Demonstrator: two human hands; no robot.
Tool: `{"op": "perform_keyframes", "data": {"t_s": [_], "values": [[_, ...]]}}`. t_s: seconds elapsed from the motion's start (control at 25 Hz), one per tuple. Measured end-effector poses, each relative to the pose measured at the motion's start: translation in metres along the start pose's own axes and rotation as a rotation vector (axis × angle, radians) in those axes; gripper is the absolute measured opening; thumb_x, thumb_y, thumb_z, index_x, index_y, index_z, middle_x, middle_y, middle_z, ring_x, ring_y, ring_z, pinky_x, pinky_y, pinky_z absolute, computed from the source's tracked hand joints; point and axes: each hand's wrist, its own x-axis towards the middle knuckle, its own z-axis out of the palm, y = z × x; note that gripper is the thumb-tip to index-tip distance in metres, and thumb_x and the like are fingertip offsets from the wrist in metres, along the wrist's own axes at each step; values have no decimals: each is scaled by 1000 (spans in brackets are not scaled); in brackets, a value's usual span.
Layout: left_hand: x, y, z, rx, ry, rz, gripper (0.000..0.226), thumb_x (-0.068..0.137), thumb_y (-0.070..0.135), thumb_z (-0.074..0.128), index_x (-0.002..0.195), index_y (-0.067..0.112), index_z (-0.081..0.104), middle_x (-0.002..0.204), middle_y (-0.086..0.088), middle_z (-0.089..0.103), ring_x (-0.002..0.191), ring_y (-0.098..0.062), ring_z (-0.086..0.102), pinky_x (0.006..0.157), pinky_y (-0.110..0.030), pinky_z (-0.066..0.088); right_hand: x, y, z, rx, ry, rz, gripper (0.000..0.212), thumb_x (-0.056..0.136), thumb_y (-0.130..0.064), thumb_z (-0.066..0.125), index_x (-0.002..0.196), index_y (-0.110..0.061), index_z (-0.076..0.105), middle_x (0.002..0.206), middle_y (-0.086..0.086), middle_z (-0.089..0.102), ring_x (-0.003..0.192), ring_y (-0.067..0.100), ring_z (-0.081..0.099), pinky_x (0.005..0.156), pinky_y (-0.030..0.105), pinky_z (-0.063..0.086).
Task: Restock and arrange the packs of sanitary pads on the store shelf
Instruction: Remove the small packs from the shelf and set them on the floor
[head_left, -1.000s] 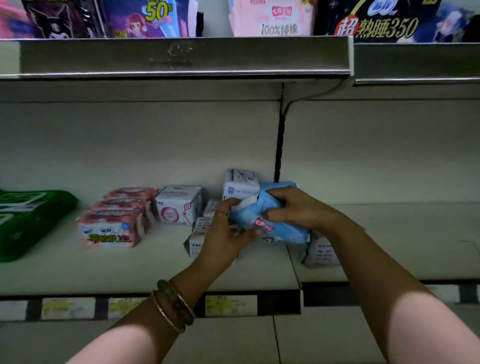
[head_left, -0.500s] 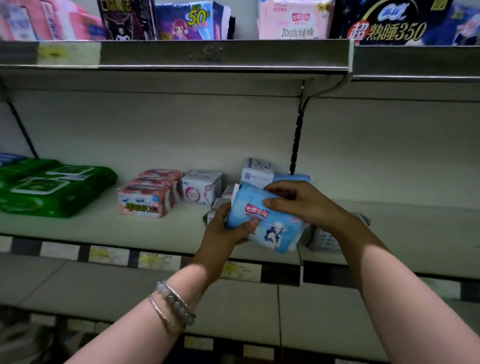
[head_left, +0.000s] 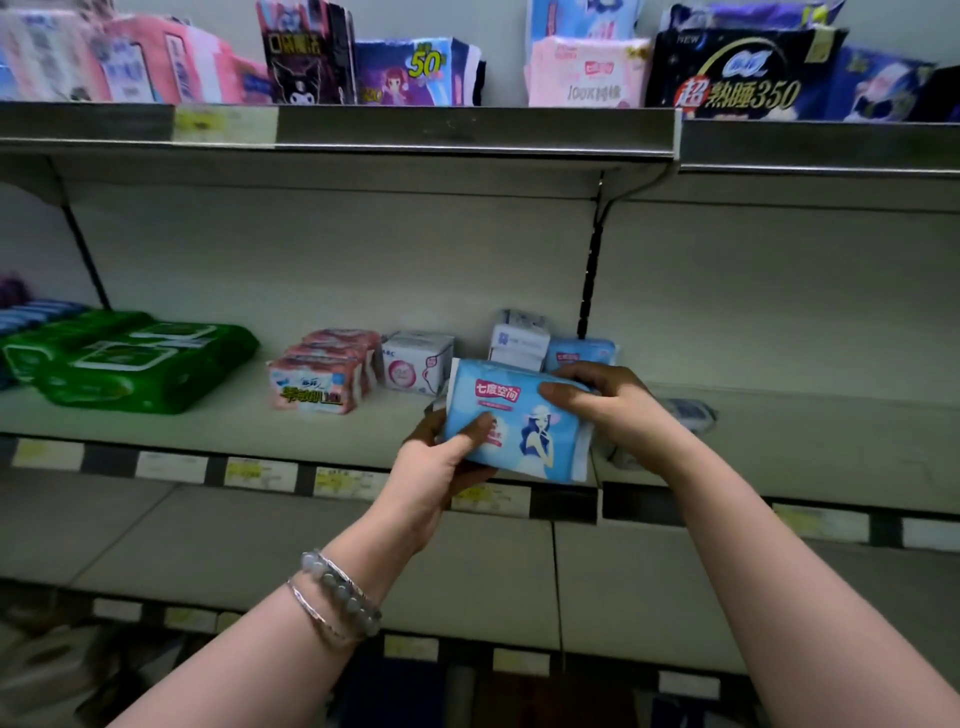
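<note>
A light blue pack of sanitary pads (head_left: 524, 431) is held in front of the middle shelf (head_left: 208, 426), its printed face towards me. My left hand (head_left: 441, 457) grips its lower left corner, thumb on the front. My right hand (head_left: 597, 400) grips its upper right edge. Behind it on the shelf stand another blue pack (head_left: 582, 353), a white pack (head_left: 519, 338), a white box-like pack (head_left: 415, 361) and pink packs (head_left: 322, 374). More white packs lie partly hidden behind my hands.
Green wipe packs (head_left: 130, 358) lie at the shelf's left. The upper shelf (head_left: 363, 130) carries several pink, purple and dark packs. A bracket upright (head_left: 592, 270) divides the bays. The shelf part at the right (head_left: 805, 431) is bare apart from one flat pack (head_left: 685, 410). Lower shelves sit below.
The blue pack has come away from the shelf towards me and turned face-on in both hands. The view has pulled back and tilted, showing more of the upper and lower shelves.
</note>
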Motion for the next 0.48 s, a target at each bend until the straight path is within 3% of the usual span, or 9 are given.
{"op": "perform_keyframes", "data": {"t_s": [0.12,0.24,0.4,0.48], "values": [[-28,8,-15,27,-74,-10,21,86,14,60,107,10,58,100,-7,70,84,-14,68,71,-28,58,-25,-13,17,-3,20,-34,2,87,-19,64,85,-19,64,80,-6,69,67,-1,65,61,14,51],[-64,16,-36,-11,-86,-39,14,88,14,57,102,11,57,95,-5,69,79,-11,68,69,-26,58,-51,-21,43,-3,105,-42,9,86,-21,64,91,-15,62,83,-3,65,66,-4,62,62,12,48],[-115,16,-69,-75,-69,-81,10,88,12,55,98,10,56,89,-5,69,71,-9,69,59,-23,56,-100,-22,83,168,83,71,28,74,-30,68,99,-19,60,91,3,66,79,12,64,69,25,50],[-136,8,-84,-93,-56,-116,11,88,12,55,99,9,56,89,-5,69,70,-9,69,58,-23,56,-126,-20,97,234,74,104,29,73,-24,68,100,-16,60,91,3,68,81,14,65,73,28,52]]}}
